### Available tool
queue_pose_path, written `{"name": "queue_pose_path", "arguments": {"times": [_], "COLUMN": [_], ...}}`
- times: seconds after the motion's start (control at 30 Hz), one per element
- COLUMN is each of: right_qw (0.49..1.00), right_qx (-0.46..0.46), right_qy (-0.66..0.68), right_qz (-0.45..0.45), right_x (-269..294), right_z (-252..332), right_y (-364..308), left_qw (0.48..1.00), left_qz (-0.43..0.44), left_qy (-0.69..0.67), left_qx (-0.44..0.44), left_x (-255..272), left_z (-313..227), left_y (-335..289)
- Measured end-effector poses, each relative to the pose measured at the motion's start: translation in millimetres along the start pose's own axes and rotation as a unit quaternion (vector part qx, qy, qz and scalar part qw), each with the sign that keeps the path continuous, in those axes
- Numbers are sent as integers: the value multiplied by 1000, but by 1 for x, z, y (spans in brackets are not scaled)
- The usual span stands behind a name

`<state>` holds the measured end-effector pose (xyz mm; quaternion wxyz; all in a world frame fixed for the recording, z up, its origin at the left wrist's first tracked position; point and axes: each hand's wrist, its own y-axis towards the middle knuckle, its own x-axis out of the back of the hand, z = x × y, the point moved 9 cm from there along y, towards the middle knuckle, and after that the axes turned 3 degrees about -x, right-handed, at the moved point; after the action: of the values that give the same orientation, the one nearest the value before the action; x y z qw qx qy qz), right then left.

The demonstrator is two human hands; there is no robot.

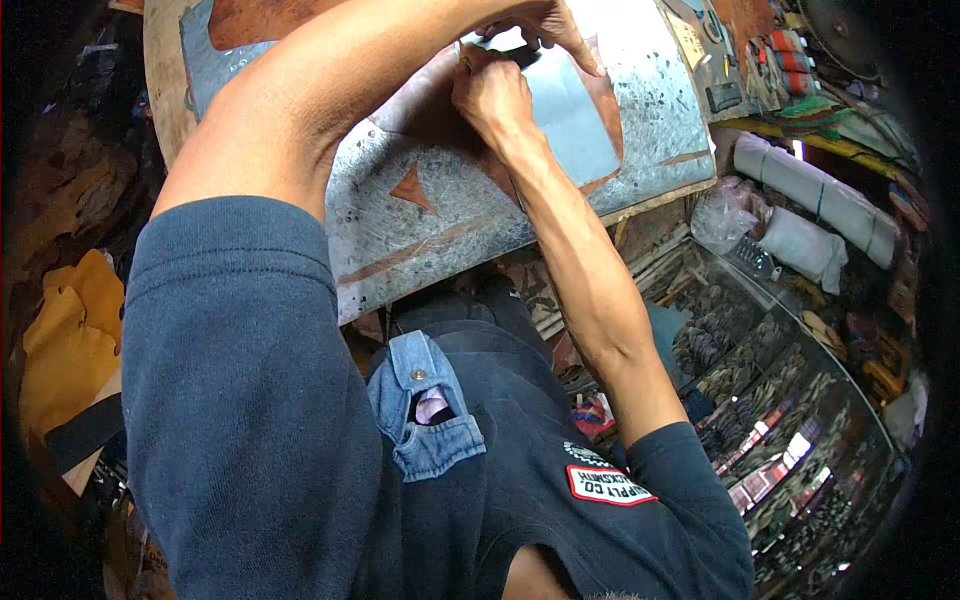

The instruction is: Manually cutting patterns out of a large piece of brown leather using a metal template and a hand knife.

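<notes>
The left arm is stretched across the counter (660, 120), its left hand (545, 25) pressed with spread fingers onto the brown leather piece (440, 105). The right hand (490, 95) is curled closed beside it, on the leather.

Cluttered workshop; glass display counter (800, 420) at right; scarred metal-topped workbench (660, 120)

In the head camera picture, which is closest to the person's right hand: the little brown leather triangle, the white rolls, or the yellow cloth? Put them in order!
From the right hand:
1. Little brown leather triangle, on the metal sheet, just below-left of the hand.
2. White rolls, off the board to the right.
3. Yellow cloth, far down on the left, by the sleeve.
</notes>
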<state>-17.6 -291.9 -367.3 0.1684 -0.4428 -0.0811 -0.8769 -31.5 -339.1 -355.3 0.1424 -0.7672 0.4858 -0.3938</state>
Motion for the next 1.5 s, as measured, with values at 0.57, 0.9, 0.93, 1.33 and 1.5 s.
{"name": "queue_pose_path", "arguments": {"times": [0.57,0.9,0.93,1.33,1.5], "right_qw": [996,985,989,994,996], "right_qx": [16,-4,10,-8,-13], "right_qy": [-48,-133,-103,-59,-45], "right_qz": [68,109,103,94,82], "right_x": [8,21,23,59,73], "right_z": [6,-7,-1,-17,-26], "right_y": [-34,-53,-58,-113,-145], "left_qw": [990,870,847,933,945], "left_qz": [26,102,108,-228,-214], "left_qy": [90,482,518,276,246], "left_qx": [105,-38,-48,41,34], "left_x": [-18,-61,-66,-36,-38], "left_z": [62,71,77,26,25], "left_y": [84,74,65,-15,-16]}}
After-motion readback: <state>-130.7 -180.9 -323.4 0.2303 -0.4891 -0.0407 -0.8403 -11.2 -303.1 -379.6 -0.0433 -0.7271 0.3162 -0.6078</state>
